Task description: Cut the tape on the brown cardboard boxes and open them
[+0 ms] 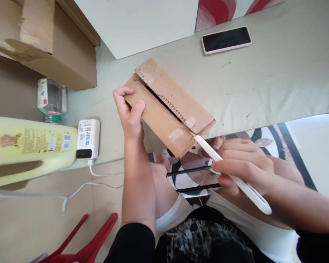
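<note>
My left hand (132,113) grips the left end of a small brown cardboard box (164,117), with thumb and forefinger on its upper face. A dark slit with torn, corrugated edges runs along the middle of that face, and bits of tape cling near both ends. In my right hand (244,168) is a white utility knife (244,186), its fingers wrapped round the handle. The knife's tip touches the box at the near right end of the slit. The box is tilted over the edge of the cloth-covered surface.
A phone (226,39) lies at the back right on the pale cloth (279,69). At left stand a large carton (74,54), a clear bottle (52,98), a yellow jug (35,149) and a white power bank (88,138) with a cable. A white panel (142,25) stands behind.
</note>
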{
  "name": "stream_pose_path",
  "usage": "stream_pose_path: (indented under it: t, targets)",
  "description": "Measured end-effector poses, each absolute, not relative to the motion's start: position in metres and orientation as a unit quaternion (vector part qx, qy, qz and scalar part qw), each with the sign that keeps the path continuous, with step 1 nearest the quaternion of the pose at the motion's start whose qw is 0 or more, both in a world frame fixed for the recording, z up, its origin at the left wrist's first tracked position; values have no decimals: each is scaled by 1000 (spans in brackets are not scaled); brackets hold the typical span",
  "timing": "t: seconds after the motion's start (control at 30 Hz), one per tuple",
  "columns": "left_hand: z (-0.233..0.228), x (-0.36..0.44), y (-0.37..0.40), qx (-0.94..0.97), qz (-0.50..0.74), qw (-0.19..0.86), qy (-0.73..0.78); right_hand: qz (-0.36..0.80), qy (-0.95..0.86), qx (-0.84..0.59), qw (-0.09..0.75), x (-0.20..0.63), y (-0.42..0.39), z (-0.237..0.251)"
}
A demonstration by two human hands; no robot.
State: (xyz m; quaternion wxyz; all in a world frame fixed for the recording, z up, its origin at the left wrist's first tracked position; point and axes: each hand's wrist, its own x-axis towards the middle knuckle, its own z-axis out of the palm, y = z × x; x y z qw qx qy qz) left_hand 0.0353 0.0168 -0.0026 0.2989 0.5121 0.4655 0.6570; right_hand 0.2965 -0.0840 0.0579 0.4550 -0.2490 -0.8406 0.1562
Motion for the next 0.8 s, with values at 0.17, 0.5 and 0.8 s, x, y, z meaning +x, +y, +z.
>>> stream_pose_path:
  t: [0.17, 0.5, 0.8]
  targets:
    - [-2, 36, 17, 511, 658, 300, 465, 134, -858, -231, 439, 298, -78, 64]
    - [-5, 34, 18, 515, 668, 310, 438, 123, -844, -251, 458, 294, -79, 60]
    - [-4, 35, 18, 512, 668, 314, 440, 164, -803, -305, 485, 290, -81, 55]
